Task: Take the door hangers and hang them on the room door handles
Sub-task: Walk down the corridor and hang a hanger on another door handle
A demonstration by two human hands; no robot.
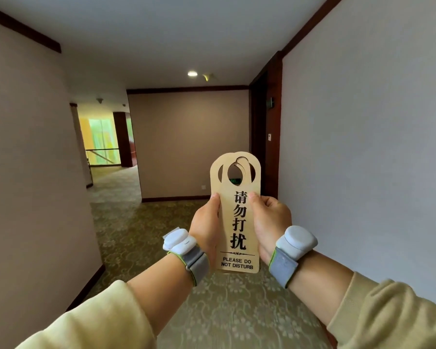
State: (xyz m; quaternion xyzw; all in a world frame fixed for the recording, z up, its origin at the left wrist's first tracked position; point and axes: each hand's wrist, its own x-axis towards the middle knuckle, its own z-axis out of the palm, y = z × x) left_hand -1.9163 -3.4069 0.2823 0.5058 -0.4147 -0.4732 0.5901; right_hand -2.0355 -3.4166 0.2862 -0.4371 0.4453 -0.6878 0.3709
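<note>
Tan wooden door hangers (238, 222) are held upright in front of me, at least two stacked and fanned slightly at the top, so their round holes overlap. The front one carries black Chinese characters and "PLEASE DO NOT DISTURB". My left hand (207, 222) pinches the stack's left edge with its thumb on the front. My right hand (268, 220) grips the right edge the same way. Both wrists wear grey bands with white devices. A dark wooden door frame (273, 122) stands ahead on the right; its door and handle are hidden in the recess.
I stand in a hotel corridor with patterned green carpet (136, 235). A white wall (363, 147) runs close on my right, a beige wall (30, 172) on my left. The corridor ends at a beige wall (186, 142) and opens left toward a bright railing area (102, 147).
</note>
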